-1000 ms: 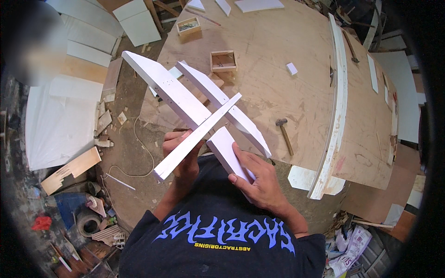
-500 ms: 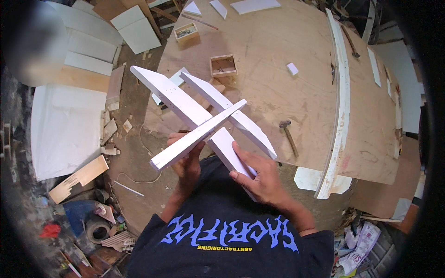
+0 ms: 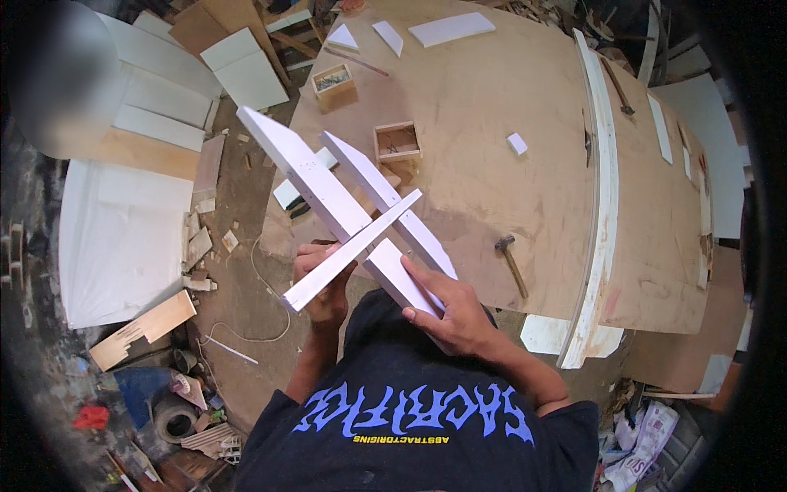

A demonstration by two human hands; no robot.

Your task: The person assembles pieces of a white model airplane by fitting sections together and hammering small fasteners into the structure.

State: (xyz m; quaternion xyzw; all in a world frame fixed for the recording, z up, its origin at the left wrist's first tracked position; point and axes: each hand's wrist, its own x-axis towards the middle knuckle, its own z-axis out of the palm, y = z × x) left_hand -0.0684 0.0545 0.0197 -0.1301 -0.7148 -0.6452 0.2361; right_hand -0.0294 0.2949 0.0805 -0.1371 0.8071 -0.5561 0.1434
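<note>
A white wooden frame (image 3: 305, 168) is held up between my hands in front of my chest. It has two long slats with angled ends, crossed by a narrower white strip (image 3: 352, 250). My left hand (image 3: 324, 283) grips the frame from below, near where the strip crosses; the strip hides part of its fingers. My right hand (image 3: 451, 312) is closed around the near end of the wider slat, thumb on top. Beyond the frame on the table, a hammer (image 3: 512, 266) lies to the right and an open wooden box (image 3: 398, 141) stands farther off.
The large plywood table (image 3: 492, 90) carries a second small box of metal bits (image 3: 333, 79), a small white block (image 3: 516, 143) and white offcuts (image 3: 451, 29). A long white batten (image 3: 602, 197) runs down its right side. White panels (image 3: 123, 238) and scraps lie at left.
The frame has turned slightly, its strip's far end swinging nearer and left. My right hand has shifted a little left with it, and both hands keep their grip.
</note>
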